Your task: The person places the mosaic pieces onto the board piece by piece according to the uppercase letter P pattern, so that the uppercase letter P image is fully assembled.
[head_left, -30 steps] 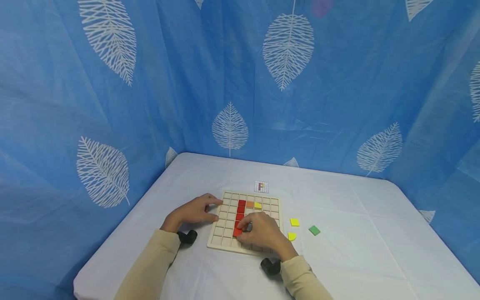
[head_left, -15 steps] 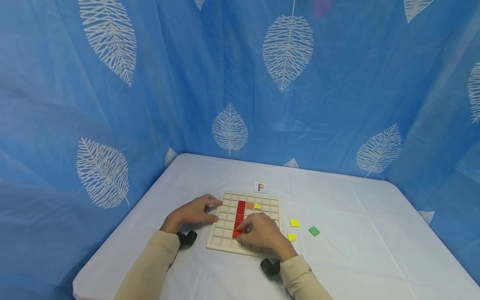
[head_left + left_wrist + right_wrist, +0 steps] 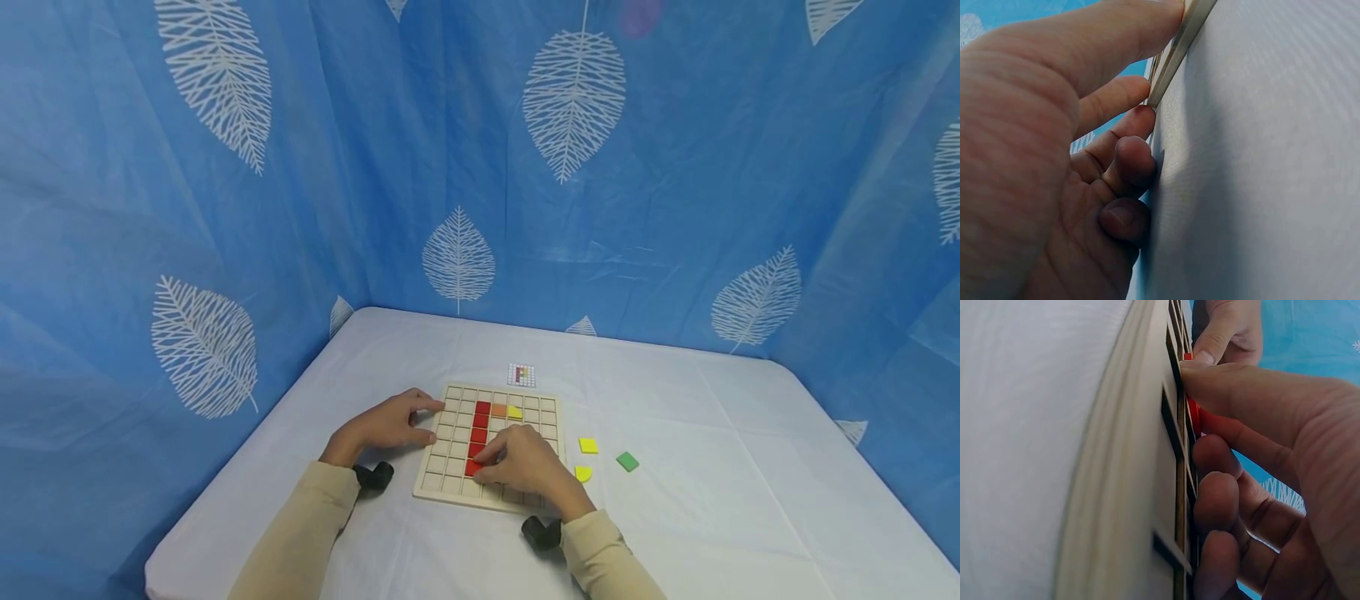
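A wooden grid board (image 3: 453, 489) lies on the white table. Down one of its columns runs a line of several red square tiles (image 3: 479, 435). The right hand (image 3: 519, 460) reaches over the board, its thumb and index finger pinching the lowest red tile (image 3: 472, 468) at its cell; the other fingers are bent in the right wrist view. The left hand (image 3: 388, 422) rests beside the board, thumb and index fingertip touching its left edge (image 3: 1175, 56). Near the top of the red line sit an orange tile (image 3: 498, 410) and a yellow tile (image 3: 515, 412) with a cut corner.
Right of the board lie a yellow square tile (image 3: 588, 446), a yellow round-cornered tile (image 3: 582, 473) and a green tile (image 3: 627, 461). Behind it is a small printed grid card (image 3: 521, 375). A blue leaf-patterned curtain (image 3: 390, 192) stands around the table (image 3: 712, 500).
The lowest red tile, slightly raised a second ago, now lies flatter in its cell under the right fingers. Both hands keep nearly the same places.
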`<act>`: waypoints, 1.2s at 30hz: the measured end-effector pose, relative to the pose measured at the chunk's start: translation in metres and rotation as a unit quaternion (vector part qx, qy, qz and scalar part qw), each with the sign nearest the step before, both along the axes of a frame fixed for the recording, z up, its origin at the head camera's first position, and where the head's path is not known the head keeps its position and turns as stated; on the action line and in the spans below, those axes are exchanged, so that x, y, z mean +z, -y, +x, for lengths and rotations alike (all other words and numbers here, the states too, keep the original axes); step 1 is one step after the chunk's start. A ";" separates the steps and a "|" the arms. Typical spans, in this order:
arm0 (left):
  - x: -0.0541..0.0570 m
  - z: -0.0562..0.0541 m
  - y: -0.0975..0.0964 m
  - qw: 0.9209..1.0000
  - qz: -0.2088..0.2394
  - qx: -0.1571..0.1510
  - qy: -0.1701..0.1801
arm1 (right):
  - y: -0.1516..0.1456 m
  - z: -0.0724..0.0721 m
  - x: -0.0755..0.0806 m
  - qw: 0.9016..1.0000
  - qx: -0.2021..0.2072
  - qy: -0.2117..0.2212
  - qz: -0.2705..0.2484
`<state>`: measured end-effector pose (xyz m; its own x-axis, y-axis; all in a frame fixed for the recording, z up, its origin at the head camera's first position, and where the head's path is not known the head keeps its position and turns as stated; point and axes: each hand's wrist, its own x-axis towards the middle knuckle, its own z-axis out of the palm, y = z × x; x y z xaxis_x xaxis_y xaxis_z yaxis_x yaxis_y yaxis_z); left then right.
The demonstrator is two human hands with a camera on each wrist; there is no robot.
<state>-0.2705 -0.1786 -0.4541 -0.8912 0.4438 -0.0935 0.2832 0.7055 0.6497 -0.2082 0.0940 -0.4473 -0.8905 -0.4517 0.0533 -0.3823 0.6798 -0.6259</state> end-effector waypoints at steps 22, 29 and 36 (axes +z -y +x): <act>0.002 0.002 0.000 1.000 0.005 0.009 0.010 | 0.001 0.000 -0.001 0.999 0.027 -0.011 0.015; 0.002 0.001 -0.001 1.000 0.004 0.008 0.005 | 0.000 -0.002 0.000 0.999 0.034 -0.018 0.032; 0.001 0.001 -0.001 1.000 0.009 0.007 0.012 | 0.000 -0.001 0.001 0.999 0.037 -0.018 0.030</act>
<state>-0.2695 -0.1776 -0.4531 -0.8953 0.4325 -0.1067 0.2575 0.6979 0.6683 -0.2089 0.0938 -0.4467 -0.8523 -0.5202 0.0550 -0.4545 0.6844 -0.5701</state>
